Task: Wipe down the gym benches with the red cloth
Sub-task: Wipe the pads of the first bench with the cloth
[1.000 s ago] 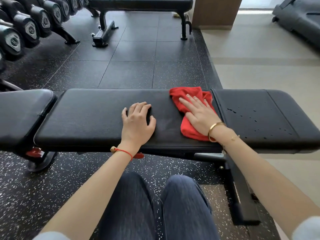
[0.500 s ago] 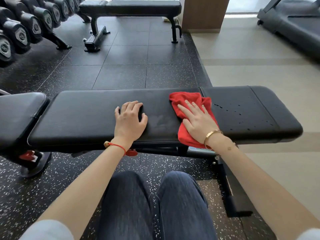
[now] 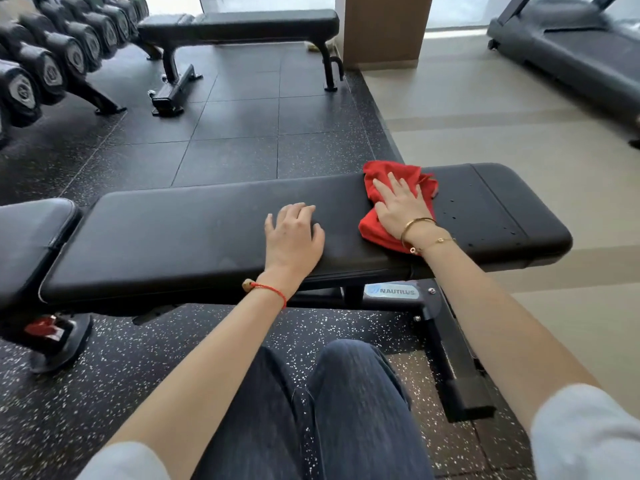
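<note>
A long black padded gym bench [image 3: 180,233] runs across the view in front of me. A crumpled red cloth [image 3: 375,230] lies on its right part. My right hand [image 3: 401,206] presses flat on the cloth with straight fingers. My left hand [image 3: 294,237] rests on the bare pad to the left of the cloth, fingers slightly bent and holding nothing. Small water drops [image 3: 485,216] dot the pad to the right of the cloth. A second black bench [image 3: 242,24] stands at the back.
A rack of dumbbells [image 3: 52,64] lines the far left. A treadmill [image 3: 571,53] stands at the far right on the beige floor. A wooden pillar [image 3: 384,29] rises behind the far bench. The near bench's black foot [image 3: 460,386] extends toward my right knee.
My right hand has slid the red cloth to the right along the pad toward the water drops. My left hand stays resting on the pad. The view has shifted.
</note>
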`<state>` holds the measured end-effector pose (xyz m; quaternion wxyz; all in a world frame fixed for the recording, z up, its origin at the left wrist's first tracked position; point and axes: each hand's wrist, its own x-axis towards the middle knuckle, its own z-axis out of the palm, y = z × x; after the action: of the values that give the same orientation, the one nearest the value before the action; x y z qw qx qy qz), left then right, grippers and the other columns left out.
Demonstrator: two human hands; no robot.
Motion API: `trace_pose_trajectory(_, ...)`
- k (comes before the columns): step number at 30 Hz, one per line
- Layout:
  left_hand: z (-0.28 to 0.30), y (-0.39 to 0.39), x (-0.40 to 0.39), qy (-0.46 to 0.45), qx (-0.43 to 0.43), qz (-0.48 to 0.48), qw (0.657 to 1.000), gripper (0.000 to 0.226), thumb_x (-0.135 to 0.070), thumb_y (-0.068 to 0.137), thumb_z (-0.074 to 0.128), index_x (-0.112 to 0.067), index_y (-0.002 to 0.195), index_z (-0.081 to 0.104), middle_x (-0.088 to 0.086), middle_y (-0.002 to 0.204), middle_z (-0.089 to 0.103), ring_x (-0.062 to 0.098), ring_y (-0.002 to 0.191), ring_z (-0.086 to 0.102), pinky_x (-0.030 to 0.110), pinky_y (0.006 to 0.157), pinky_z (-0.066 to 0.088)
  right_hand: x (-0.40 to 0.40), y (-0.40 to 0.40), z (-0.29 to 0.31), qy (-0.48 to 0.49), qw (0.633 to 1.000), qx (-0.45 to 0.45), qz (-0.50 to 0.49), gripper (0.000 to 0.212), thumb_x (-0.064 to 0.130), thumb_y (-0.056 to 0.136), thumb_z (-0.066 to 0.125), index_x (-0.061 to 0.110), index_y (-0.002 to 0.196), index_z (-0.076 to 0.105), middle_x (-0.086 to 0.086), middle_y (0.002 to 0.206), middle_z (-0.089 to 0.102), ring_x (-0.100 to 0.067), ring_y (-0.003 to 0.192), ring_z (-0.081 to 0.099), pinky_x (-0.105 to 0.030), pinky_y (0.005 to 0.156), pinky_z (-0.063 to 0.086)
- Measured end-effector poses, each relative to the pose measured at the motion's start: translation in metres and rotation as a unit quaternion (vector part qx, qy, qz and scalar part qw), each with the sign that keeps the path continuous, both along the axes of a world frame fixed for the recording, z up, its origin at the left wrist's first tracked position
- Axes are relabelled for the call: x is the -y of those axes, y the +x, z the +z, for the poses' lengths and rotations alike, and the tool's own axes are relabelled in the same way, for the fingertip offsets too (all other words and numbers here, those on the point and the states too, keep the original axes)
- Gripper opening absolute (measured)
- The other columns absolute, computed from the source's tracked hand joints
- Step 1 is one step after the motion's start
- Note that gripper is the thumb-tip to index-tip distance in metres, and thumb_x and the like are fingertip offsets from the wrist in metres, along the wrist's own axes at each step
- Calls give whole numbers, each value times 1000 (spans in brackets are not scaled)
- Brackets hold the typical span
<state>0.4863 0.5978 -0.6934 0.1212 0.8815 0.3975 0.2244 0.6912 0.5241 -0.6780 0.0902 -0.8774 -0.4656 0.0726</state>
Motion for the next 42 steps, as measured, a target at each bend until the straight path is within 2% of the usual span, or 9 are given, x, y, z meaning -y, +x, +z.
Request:
trace_pose_trajectory(4,-8,31,14,1,-19,-8,1000,48,-31,97,44,-18,143,45,2,150,43,18,143,31,52,119,17,45,-12,-10,33,998,24,45,55,28,98,33,30,151,19,-2,161,6,-23,148,7,-42,120,-2)
trace_pose_trajectory(8,-19,40,16,20,-40,8,999,48,-35,97,41,-19,142,46,3,151,42,20,143,30,54,119,16,76,7,-15,52,998,30,30,55,28,98,34,32,151,20,-1,161,12,-21,148,10,-41,119,-1)
trace_pose_trajectory(14,-21,41,17,52,-30,23,998,46,-34,92,44,-19,134,54,2,144,51,21,137,39,55,115,24,21,55,-2,5,998,8,-55,56,32,97,31,31,152,19,-3,162,7,-24,148,8,-44,119,0)
trace_pose_trajectory(18,-22,40,15,54,-30,30,998,45,-35,92,45,-22,134,55,0,144,51,19,137,39,53,115,23,1,27,-6,19,1000,15,13,56,37,97,35,32,151,19,-2,162,7,-23,148,7,-43,119,-1)
trace_pose_trajectory(24,-20,38,15,55,-24,23,998,44,-34,94,46,-21,134,55,0,144,51,19,137,39,52,115,23,65,10,-14,66,995,22,75,54,33,98,36,35,150,21,3,161,12,-19,148,9,-40,120,-1)
trace_pose_trajectory(28,-18,37,17,50,-23,24,998,43,-33,94,47,-21,135,55,0,145,50,19,138,39,51,116,22,82,42,-13,60,998,16,28,53,31,99,35,36,150,22,2,161,13,-19,148,10,-41,120,-1)
trace_pose_trajectory(33,-17,41,20,49,-31,33,998,44,-32,93,47,-20,135,54,1,145,50,20,138,39,53,116,21,40,86,-6,11,998,12,-61,54,35,98,31,33,151,19,-1,162,6,-22,149,7,-44,119,-2)
trace_pose_trajectory(38,-16,41,21,48,-36,33,998,44,-33,94,47,-21,135,53,0,145,50,19,138,38,52,116,22,1,50,-4,19,999,5,27,55,37,98,34,34,151,19,0,162,7,-22,149,7,-43,119,-1)
trace_pose_trajectory(42,-15,39,21,43,-35,32,998,44,-32,95,47,-20,137,53,0,147,48,18,139,37,51,117,20,35,21,-12,51,994,12,98,55,30,98,37,35,150,21,2,161,10,-20,149,8,-40,120,-2)
